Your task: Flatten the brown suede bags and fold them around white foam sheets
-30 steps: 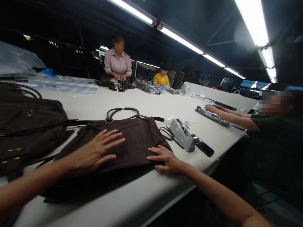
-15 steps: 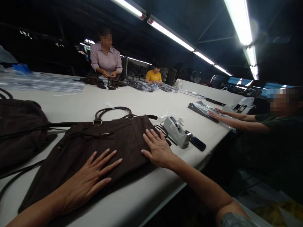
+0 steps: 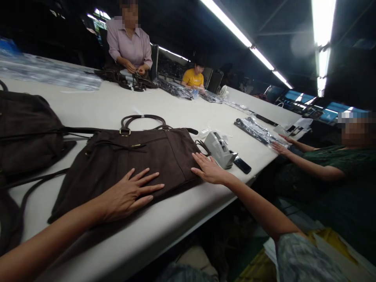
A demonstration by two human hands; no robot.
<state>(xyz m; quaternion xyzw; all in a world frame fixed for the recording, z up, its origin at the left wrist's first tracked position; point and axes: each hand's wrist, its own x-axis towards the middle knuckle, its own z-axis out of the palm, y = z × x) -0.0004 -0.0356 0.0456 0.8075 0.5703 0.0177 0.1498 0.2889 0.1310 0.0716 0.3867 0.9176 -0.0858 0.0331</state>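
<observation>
A dark brown handbag (image 3: 152,156) lies flat on the white table (image 3: 188,111), its two looped handles pointing away from me. My left hand (image 3: 132,194) rests palm down on the lower middle of the bag with its fingers spread. On the bag's right end lies my right hand (image 3: 209,169), flat, fingers stretched out and touching the fabric. Just beyond that hand stands a grey tape dispenser (image 3: 219,150). A black phone (image 3: 241,164) lies beside the dispenser, near the table edge.
Another brown bag (image 3: 29,131) with straps lies at the left. Clear plastic sheets (image 3: 49,74) cover the far left. Across the table, a person in a pink shirt handles dark straps. A co-worker at the right presses a plastic-wrapped bag (image 3: 255,131). A person in yellow sits farther back.
My view has tilted and shifted. My right hand has slid outward to the bag's right end; my left hand stays spread on the bag. The right co-worker's hands have drawn back along the wrapped bag.
</observation>
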